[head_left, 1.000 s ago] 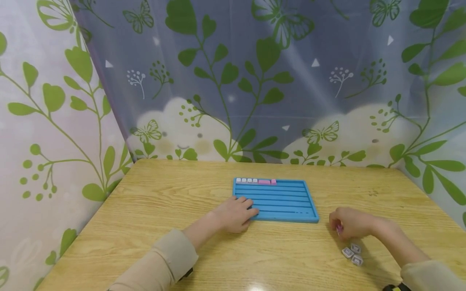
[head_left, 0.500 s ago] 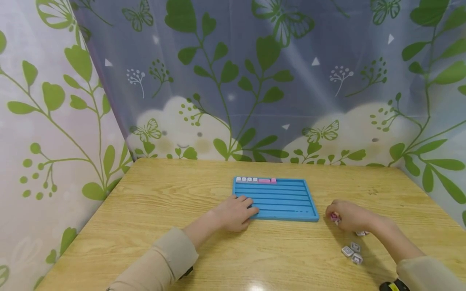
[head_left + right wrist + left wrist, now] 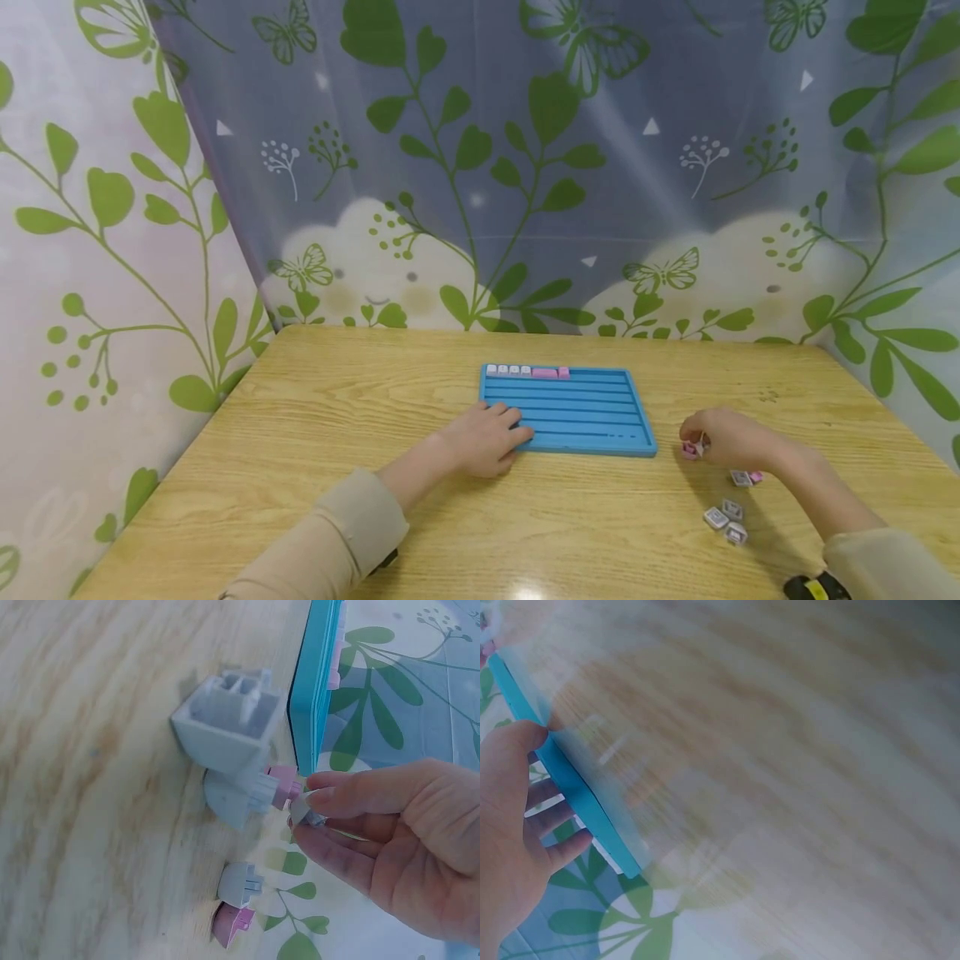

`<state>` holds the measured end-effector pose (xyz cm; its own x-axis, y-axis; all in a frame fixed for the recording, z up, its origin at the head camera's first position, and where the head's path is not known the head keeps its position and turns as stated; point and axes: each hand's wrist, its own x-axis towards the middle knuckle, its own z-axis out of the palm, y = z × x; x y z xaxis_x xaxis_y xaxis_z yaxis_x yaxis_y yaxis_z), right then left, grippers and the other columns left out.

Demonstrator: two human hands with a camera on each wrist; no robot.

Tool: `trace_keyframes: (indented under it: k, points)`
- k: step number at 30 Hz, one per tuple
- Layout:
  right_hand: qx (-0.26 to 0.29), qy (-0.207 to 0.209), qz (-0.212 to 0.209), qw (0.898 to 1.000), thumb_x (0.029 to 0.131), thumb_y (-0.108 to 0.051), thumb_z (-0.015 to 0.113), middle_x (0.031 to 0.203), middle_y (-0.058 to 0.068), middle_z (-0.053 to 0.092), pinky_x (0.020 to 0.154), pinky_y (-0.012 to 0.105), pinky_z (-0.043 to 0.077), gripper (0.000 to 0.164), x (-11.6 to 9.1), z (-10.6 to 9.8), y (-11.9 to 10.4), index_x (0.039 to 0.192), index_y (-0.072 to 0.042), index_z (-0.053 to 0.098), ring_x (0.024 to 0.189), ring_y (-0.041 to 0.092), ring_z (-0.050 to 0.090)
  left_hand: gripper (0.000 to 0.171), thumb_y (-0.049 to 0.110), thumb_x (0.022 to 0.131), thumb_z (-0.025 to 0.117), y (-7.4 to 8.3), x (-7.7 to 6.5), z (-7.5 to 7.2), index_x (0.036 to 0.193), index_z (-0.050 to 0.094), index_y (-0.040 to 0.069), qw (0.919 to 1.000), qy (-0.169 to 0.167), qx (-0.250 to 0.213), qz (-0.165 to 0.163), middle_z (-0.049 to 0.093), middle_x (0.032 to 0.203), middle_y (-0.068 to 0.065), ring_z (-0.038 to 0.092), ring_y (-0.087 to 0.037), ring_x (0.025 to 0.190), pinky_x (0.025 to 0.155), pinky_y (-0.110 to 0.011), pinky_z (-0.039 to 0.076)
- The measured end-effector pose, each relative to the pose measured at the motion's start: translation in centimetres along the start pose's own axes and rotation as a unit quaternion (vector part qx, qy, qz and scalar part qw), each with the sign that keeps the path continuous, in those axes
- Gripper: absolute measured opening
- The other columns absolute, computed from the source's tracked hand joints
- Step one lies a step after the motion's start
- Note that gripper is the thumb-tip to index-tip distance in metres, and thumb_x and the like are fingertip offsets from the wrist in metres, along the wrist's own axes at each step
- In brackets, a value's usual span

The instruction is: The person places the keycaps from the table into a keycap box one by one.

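A blue ridged tray [image 3: 562, 408] lies on the wooden table. Along its far row sit several white keycaps [image 3: 508, 371] and two pink ones. My left hand [image 3: 480, 437] holds the tray's front-left part, thumb against the front wall and fingers over the tray, as the left wrist view shows. To the right of the tray, my right hand [image 3: 727, 437] pinches a white keycap [image 3: 303, 813] between thumb and fingertips. Close by the fingertips is a pink keycap [image 3: 688, 451]; in the right wrist view it partly hides behind a white one.
Nearer me lie a white keycap [image 3: 740, 478] beside a pink keycap [image 3: 756, 477], and a cluster of three white keycaps [image 3: 716, 518], some with their hollow undersides showing. A patterned curtain [image 3: 480, 167] stands behind the table [image 3: 360, 392].
My right hand has moved slightly away from me, then a little right, uncovering a white and a pink keycap on the table. My left hand and the tray stay put.
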<state>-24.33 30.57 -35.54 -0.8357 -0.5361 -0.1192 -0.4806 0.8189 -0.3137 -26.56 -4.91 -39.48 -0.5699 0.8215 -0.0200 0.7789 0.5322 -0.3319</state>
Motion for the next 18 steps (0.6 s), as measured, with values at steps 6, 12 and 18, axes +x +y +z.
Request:
trace_keyframes:
  k: [6,12,18]
  points:
    - [-0.009,0.019,-0.035,0.999,0.078,0.011,0.059,0.077,0.0,0.056,0.058,0.031,0.044,0.015,0.1,-0.1,-0.2,0.081,-0.003,0.065,0.068,0.014,0.05,0.035,0.033,0.097,0.044,0.2,-0.1,-0.2,0.129,0.05,0.023,1.0,-0.002,0.002,0.002,0.052,0.113,0.0,0.05,-0.017,0.101,0.083,-0.034,0.043]
    - [-0.011,0.062,-0.037,0.997,0.079,0.015,0.057,0.087,0.01,0.056,0.066,0.036,0.049,0.021,0.3,-0.2,-0.6,0.095,0.006,0.067,0.078,0.024,0.055,0.035,0.033,0.097,0.043,0.3,-0.1,-0.1,0.13,0.05,0.023,1.0,-0.002,0.002,0.004,0.052,0.114,-0.001,0.05,-0.017,0.103,0.084,-0.034,0.043]
    - [-0.029,0.12,-0.054,0.991,0.079,0.013,0.058,0.085,0.009,0.054,0.057,0.028,0.043,0.018,1.2,-0.5,-0.9,0.095,0.008,0.066,0.069,0.013,0.049,0.036,0.033,0.097,0.044,0.1,0.0,-0.1,0.13,0.049,0.022,1.0,0.001,0.003,0.003,0.052,0.114,-0.001,0.051,-0.018,0.103,0.084,-0.035,0.043]
